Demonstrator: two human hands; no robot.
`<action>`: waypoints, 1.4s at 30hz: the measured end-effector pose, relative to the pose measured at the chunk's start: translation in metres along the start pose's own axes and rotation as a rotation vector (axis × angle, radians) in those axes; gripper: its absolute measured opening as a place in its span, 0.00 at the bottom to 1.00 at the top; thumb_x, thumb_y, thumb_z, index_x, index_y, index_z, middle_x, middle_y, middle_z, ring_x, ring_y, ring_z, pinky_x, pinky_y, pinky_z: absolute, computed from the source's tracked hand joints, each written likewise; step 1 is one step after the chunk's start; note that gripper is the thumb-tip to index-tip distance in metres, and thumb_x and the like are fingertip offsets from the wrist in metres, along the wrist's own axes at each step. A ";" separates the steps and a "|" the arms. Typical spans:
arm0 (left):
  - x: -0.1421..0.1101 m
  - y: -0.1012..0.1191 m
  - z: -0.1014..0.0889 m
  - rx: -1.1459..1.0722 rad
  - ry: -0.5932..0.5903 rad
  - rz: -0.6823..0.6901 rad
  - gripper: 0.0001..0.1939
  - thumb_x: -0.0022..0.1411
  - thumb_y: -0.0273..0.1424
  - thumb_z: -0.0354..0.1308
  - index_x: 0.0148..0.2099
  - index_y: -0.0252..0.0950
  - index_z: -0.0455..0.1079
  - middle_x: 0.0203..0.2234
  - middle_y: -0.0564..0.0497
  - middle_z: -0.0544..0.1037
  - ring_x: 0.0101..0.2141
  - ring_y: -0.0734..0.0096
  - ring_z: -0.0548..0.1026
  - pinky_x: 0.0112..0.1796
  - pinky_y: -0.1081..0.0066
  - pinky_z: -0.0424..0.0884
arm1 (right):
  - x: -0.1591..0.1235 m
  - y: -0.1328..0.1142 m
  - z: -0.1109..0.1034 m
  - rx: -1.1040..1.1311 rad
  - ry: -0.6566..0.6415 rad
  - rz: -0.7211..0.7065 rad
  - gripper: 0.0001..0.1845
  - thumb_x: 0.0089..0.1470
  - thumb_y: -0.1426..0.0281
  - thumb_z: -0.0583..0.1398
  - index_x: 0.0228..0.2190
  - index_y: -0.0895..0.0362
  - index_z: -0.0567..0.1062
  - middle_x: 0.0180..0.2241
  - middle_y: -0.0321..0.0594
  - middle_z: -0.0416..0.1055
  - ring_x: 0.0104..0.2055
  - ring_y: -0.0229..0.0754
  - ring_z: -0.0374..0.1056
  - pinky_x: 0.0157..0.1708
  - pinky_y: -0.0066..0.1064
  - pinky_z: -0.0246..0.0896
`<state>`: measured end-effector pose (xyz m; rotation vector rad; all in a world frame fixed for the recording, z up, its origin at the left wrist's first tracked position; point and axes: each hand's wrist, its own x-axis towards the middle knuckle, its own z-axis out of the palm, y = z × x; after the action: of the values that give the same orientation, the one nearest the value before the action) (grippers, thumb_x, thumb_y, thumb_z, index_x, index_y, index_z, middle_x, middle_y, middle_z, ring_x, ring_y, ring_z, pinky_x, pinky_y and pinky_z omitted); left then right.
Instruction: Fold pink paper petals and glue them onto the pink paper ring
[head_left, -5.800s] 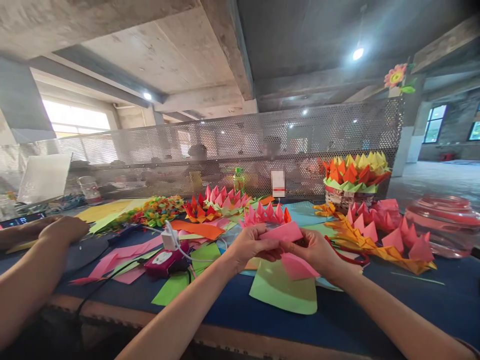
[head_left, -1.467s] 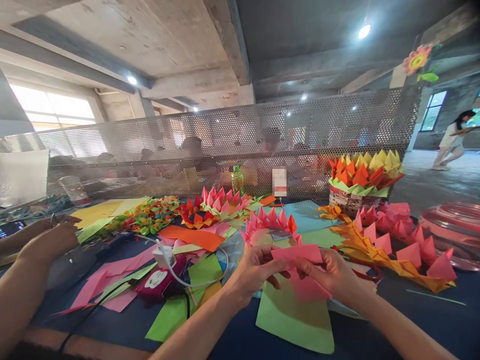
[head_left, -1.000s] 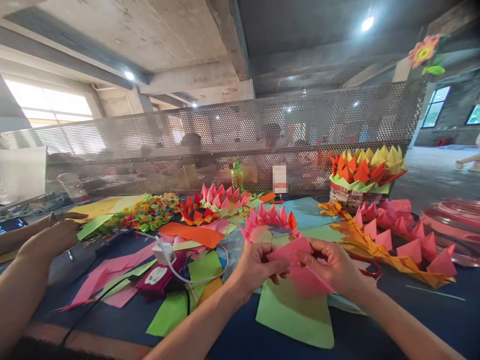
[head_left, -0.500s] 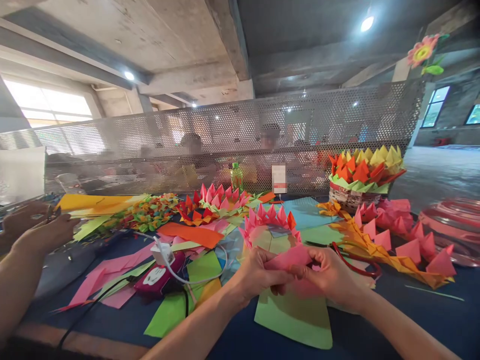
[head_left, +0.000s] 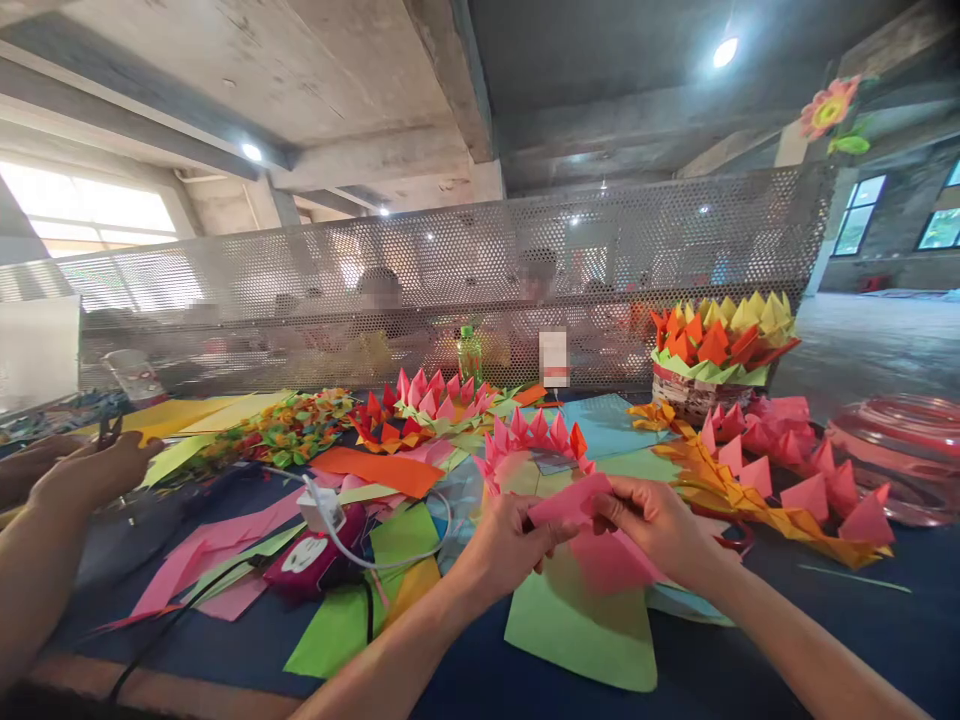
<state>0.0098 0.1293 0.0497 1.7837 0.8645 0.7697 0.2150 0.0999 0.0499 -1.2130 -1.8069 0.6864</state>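
A small folded piece of pink paper (head_left: pixel 571 502) is pinched between my two hands, above the table. My left hand (head_left: pixel 504 545) grips its left end, with the thumb on the near side. At the right end, the thumb and fingers of my right hand (head_left: pixel 645 520) are closed on it. Below lie a pink sheet (head_left: pixel 613 562) and a larger pale green sheet (head_left: pixel 581 635). Just behind my hands stands a ring of pink folded paper points (head_left: pixel 536 432). Red-handled scissors (head_left: pixel 739 540) are partly hidden behind my right hand.
Orange and pink folded strips (head_left: pixel 772 500) lie to the right, near a papered basket (head_left: pixel 705 392) of paper petals and a clear round container (head_left: pixel 896 460). A purple box (head_left: pixel 319 555) with a white charger and cable sits left. Far left, a co-worker's hands (head_left: pixel 90 465) hold pliers (head_left: pixel 110 430).
The folded pink paper has turned and tilted up a little at its right end between my hands. More of the pink sheet below shows. The view has shifted slightly.
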 end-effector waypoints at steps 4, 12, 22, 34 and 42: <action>0.001 -0.001 0.001 -0.062 0.042 -0.023 0.32 0.52 0.58 0.56 0.18 0.32 0.64 0.11 0.52 0.65 0.13 0.79 0.62 0.16 0.77 0.55 | 0.001 0.002 -0.003 -0.017 0.053 -0.007 0.19 0.61 0.57 0.54 0.26 0.57 0.72 0.24 0.36 0.72 0.29 0.39 0.66 0.31 0.28 0.59; -0.004 0.015 -0.002 -0.540 -0.129 -0.088 0.29 0.62 0.52 0.50 0.40 0.27 0.73 0.27 0.40 0.79 0.28 0.67 0.77 0.26 0.75 0.70 | -0.002 -0.001 0.001 -0.038 0.028 -0.043 0.19 0.62 0.57 0.53 0.30 0.57 0.73 0.27 0.36 0.72 0.31 0.40 0.67 0.31 0.28 0.59; -0.005 0.017 -0.005 -0.639 -0.229 -0.134 0.21 0.63 0.42 0.55 0.43 0.26 0.74 0.34 0.36 0.80 0.28 0.70 0.79 0.24 0.80 0.71 | -0.003 -0.003 0.001 -0.103 0.030 -0.084 0.17 0.63 0.58 0.52 0.30 0.56 0.72 0.28 0.35 0.72 0.32 0.40 0.66 0.31 0.28 0.58; -0.008 0.021 -0.006 -0.621 -0.218 -0.139 0.14 0.62 0.37 0.58 0.39 0.29 0.73 0.34 0.40 0.80 0.31 0.67 0.80 0.26 0.80 0.71 | -0.004 -0.003 0.004 -0.137 0.072 -0.069 0.17 0.63 0.57 0.52 0.30 0.56 0.70 0.26 0.35 0.69 0.28 0.38 0.63 0.28 0.27 0.55; -0.008 0.020 -0.004 -0.458 -0.141 -0.062 0.17 0.54 0.31 0.62 0.46 0.32 0.72 0.39 0.41 0.79 0.39 0.60 0.79 0.28 0.77 0.73 | -0.003 -0.008 0.005 -0.225 0.087 -0.093 0.15 0.64 0.63 0.52 0.28 0.56 0.69 0.26 0.34 0.69 0.28 0.38 0.63 0.30 0.27 0.56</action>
<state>0.0068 0.1191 0.0690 1.3793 0.5896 0.7240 0.2079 0.0939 0.0523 -1.2745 -1.8911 0.3794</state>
